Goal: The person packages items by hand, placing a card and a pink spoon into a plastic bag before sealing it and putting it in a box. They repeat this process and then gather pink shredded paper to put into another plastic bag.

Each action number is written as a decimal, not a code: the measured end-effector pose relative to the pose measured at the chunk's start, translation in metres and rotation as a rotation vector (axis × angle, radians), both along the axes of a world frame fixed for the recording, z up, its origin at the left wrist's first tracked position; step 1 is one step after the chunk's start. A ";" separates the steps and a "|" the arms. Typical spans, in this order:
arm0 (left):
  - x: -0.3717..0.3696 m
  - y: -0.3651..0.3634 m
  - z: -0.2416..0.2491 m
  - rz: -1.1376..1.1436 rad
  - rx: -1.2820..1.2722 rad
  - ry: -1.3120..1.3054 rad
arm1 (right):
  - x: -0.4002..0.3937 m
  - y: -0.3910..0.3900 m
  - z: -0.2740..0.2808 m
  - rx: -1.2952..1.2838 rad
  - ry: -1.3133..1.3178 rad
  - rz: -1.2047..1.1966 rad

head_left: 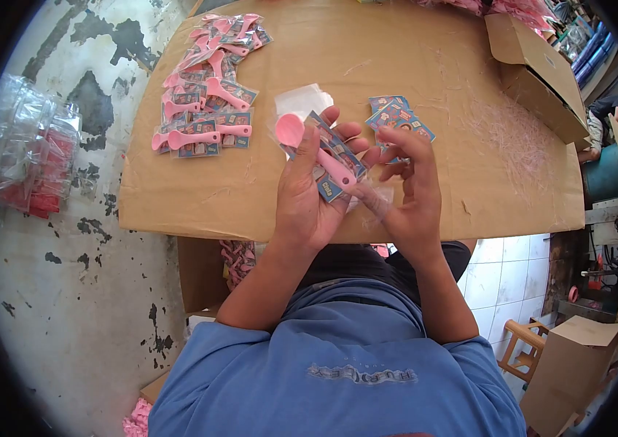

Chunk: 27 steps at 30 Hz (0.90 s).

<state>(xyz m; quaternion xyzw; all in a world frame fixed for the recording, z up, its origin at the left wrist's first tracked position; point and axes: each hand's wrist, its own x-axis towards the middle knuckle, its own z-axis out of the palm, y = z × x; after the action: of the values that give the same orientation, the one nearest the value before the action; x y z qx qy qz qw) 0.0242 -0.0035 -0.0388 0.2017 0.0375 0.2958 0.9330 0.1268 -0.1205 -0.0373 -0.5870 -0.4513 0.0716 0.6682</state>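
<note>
My left hand [302, 193] is closed on a pink spoon [335, 169] lying over a blue printed card [331, 188], with clear plastic around them. The spoon's bowl points up and left, and my left thumb presses beside it. My right hand [411, 189] is at the handle end, its fingers bent and apart. Its thumb touches the clear plastic near the card's lower edge. Behind my left hand lies a white sheet or stack of bags [303, 99]. Just beyond my right hand are several loose printed cards [396, 116].
Bagged pink spoons with cards [210, 91] are heaped at the table's left. An open cardboard box [538, 84] stands at the right beside a tangle of thin strands [509, 146]. Clear plastic bags [28, 146] hang on the left wall. Another person [608, 120] is at far right.
</note>
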 end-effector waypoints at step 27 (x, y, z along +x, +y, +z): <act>-0.029 0.020 0.025 -0.067 0.531 0.180 | 0.022 0.003 0.031 -0.137 0.008 0.175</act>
<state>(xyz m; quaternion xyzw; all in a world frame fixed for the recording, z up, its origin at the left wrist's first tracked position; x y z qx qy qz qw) -0.0050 0.0160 -0.0142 0.4655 0.0347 0.2452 0.8497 0.1489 -0.1175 -0.0062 -0.5893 -0.4925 0.1628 0.6194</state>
